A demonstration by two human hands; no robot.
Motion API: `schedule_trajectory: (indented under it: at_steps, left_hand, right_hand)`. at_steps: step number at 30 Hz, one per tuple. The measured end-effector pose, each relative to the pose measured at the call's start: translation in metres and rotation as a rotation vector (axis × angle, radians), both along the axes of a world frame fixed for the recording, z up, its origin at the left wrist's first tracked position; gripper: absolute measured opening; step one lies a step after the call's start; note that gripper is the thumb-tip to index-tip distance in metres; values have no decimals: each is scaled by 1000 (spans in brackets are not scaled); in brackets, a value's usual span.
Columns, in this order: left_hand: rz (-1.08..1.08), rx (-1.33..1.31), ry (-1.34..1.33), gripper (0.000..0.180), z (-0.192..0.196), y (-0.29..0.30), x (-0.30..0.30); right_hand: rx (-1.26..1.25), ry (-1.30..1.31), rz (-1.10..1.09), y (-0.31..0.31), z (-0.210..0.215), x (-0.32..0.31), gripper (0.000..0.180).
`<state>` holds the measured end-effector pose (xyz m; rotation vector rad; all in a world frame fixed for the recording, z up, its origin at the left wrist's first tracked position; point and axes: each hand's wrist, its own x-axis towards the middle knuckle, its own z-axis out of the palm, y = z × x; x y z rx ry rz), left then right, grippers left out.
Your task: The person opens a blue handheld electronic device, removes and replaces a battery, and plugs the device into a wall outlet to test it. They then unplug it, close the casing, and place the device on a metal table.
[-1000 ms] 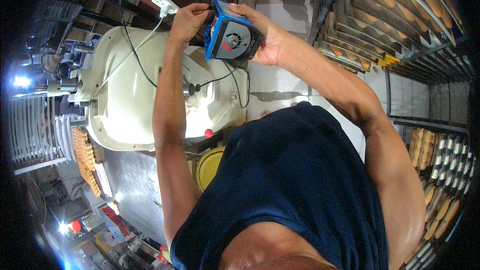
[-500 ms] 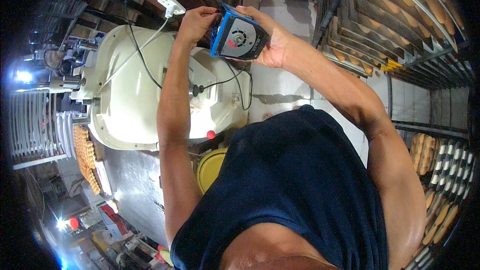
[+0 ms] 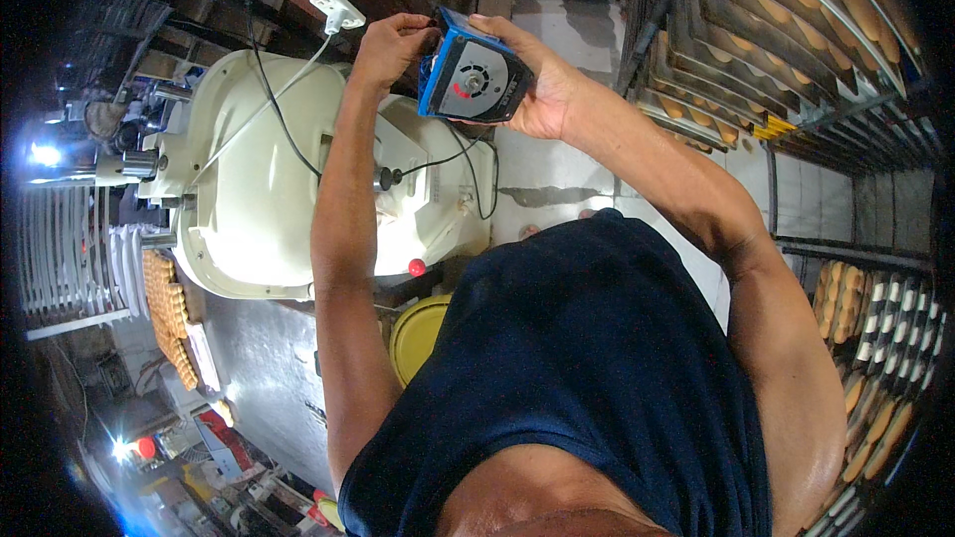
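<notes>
Gripped firmly in the right hand (image 3: 545, 89), between thumb above and fingers around the far side and underneath: a blue control box (image 3: 487, 65), held up in front of the body, over the narrow end of a cream machine (image 3: 249, 179). Turned toward the camera, with grey dial plate (image 3: 487, 88), black border, silver central knob (image 3: 473, 83) and red arc in view. Visible along the box's left side: loose wiring (image 3: 426, 72). Bunched close at that same edge: the fingertips of the left hand (image 3: 386, 50), set narrow; cannot tell whether pinching a wire or merely touching the casing.

Below the box, leading rightward in a loop from a dark round connector (image 3: 386, 178) on the machine: a thin black cord (image 3: 482, 154). Draped across the cream housing behind the left forearm: 1 black cable (image 3: 257, 80) and 1 white cable (image 3: 288, 85), rising to 2 white sockets (image 3: 336, 8) at upper left. Near the machine's lower edge: a red ball knob (image 3: 417, 267). Partly hidden by the navy shirt (image 3: 577, 338): a round yellow lid or tub (image 3: 416, 338).

Farther out, to the right: a metal rack (image 3: 657, 15) stacked with tilted trays (image 3: 766, 50) of long bread pieces (image 3: 786, 25). At lower right: more bread in rows (image 3: 841, 303). At far left: a block of browned baked goods (image 3: 166, 308) and 2 glaring lights (image 3: 45, 154).
</notes>
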<state>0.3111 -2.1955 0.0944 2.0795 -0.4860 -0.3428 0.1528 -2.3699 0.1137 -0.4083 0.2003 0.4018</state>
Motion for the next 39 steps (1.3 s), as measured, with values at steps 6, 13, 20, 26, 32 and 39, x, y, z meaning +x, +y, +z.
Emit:
schedule_trajectory:
  at_steps: [6,13,20,26,32,39]
  left_hand:
    - [-22,-20,-49,34,-9,4,6]
    - [205,-186,-407,25,3,4,-18]
    - [-121,-201,-1131,17,80,14,-135]
    - [51,4,-1280,21,75,10,-149]
    - [304,-44,-1126,15,58,6,-160]
    - [423,-119,-733,9,48,13,-171]
  right_hand:
    - [-7,17,-24,1,10,-9,42]
    - [-20,-21,-104,7,6,-9,41]
    - [-61,-69,-130,3,4,7,42]
    - [-105,-156,-238,21,15,7,44]
    - [-239,-224,-393,29,22,12,42]
    - [-632,-476,-737,39,0,32,48]
